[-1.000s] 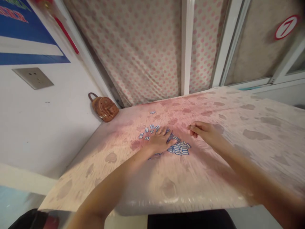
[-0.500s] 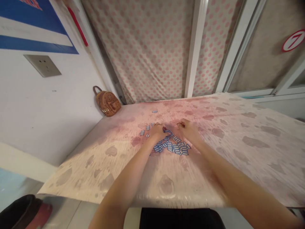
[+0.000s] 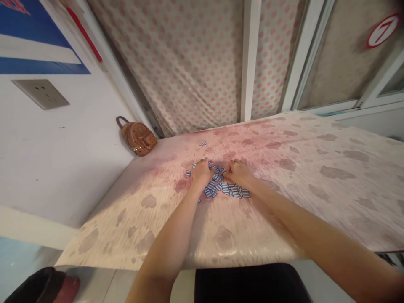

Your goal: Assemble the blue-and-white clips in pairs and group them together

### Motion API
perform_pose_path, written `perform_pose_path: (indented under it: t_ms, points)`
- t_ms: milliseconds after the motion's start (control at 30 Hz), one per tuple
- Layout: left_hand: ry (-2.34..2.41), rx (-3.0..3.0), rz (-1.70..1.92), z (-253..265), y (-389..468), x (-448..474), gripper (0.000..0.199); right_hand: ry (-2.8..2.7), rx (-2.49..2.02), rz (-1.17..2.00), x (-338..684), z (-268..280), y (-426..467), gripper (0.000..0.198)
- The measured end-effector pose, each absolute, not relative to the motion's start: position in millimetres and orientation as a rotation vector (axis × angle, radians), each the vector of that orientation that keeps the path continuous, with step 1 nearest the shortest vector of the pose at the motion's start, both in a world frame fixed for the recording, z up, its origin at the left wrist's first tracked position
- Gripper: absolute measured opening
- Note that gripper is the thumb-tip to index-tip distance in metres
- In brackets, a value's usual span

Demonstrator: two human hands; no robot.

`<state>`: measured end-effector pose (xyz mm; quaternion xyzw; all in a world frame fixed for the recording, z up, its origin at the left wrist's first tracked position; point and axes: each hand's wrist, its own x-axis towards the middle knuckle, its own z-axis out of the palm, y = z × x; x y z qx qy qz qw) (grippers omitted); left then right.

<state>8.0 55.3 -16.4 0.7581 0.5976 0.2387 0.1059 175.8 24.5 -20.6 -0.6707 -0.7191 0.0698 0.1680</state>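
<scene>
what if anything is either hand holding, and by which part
It cannot be told: the left hand and right hand are at the pile of blue-and-white striped pieces, but no clear grip shows.

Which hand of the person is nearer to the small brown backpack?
Left. The left hand is below and right of the backpack in the picture; the right hand is farther right.

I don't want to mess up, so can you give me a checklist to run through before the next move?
1. Left grip at the striped pieces: ok.
2. Right grip at their right side: ok.
3. All pieces in one bunch: not ok; a lone piece lies farther back.
4. Brown bag apart from the pieces: ok.
5. Either grip holding a piece: cannot tell; too small to see.
</scene>
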Motion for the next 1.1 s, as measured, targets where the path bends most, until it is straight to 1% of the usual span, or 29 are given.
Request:
perform_pose_path:
  t_ms: [167, 367, 500, 667, 733, 867, 1100]
  points:
    - [1.751, 2.266, 0.689, -17.5, 57.1, 4.5, 0.022, -2.038, -1.911, 0.259, 175.4, -22.6, 27.0, 0.017]
    - [1.686, 2.325, 0.697, -17.8, 57.3, 6.4, 0.023, -1.961, -1.967, 0.149, 171.5, -21.2, 20.6, 0.035]
    - [1.718, 2.271, 0.754, -17.2, 59.5, 4.3, 0.021, -1.988, -1.955, 0.191, 172.8, -20.1, 20.9, 0.028]
    - [1.765, 2.210, 0.786, -18.8, 63.9, 1.1, 0.018, -2.019, -1.931, 0.212, 172.0, -21.2, 23.5, 0.025]
    - [1.758, 2.203, 0.785, -20.5, 64.5, 2.1, 0.019, -2.020, -1.925, 0.205, 171.0, -21.6, 23.1, 0.027]
    - [1.752, 2.226, 0.798, -22.7, 64.4, 7.4, 0.018, -1.993, -1.954, 0.161, 171.0, -21.0, 22.3, 0.037]
    - [1.679, 2.099, 1.066, -18.5, 68.9, 5.2, 0.008, -1.993, -1.897, 0.268, 170.1, -18.3, 26.2, 0.023]
